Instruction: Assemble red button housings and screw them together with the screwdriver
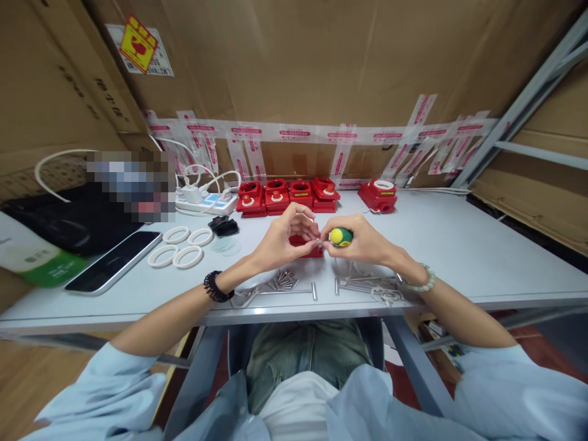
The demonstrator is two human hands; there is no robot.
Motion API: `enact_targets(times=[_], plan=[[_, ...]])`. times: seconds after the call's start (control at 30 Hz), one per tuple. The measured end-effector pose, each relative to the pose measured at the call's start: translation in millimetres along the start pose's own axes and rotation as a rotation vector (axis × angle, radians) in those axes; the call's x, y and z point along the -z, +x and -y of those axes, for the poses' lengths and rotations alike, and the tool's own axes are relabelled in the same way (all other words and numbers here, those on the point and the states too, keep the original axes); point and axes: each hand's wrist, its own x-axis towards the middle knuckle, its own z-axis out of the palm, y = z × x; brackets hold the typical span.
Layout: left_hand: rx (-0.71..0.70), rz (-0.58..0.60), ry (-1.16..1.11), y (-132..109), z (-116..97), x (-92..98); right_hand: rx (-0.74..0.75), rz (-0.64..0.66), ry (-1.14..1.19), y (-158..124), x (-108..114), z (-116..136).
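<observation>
My right hand (367, 239) is closed around a screwdriver (341, 237) with a green and yellow handle; its shaft is hidden. Opposite it, my left hand (280, 239) has its thumb and fingertips pinched at a small silvery piece (320, 243), too small to name. The fingertips of my right hand meet the same piece. Directly below and behind the fingers sits a red housing (313, 252), mostly covered by my hands. Nearer the table's front edge lie several loose screws (285, 280) and metal T-shaped bars (294, 291), the latter on both sides.
Several red housings (277, 197) stand in a row at the back, with another red housing (379, 195) further right. White rings (187, 256), clear discs (226, 246), black pieces (223, 225), a phone (114, 262) and a power strip (206, 203) lie leftward. Cardboard (294, 61) walls the back.
</observation>
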Motion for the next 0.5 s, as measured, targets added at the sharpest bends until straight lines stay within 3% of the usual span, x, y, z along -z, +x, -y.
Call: enact_targets(times=[0.3, 0.5], plan=[[0.066, 0.010, -0.023, -0.4, -4.2, 2.8, -0.029, 0.003, 0.007, 0.3, 1.9, 1.0], [0.009, 0.000, 0.037, -0.8, -5.6, 3.2, -0.020, -0.016, -0.002, 0.5, 6.2, 2.5]])
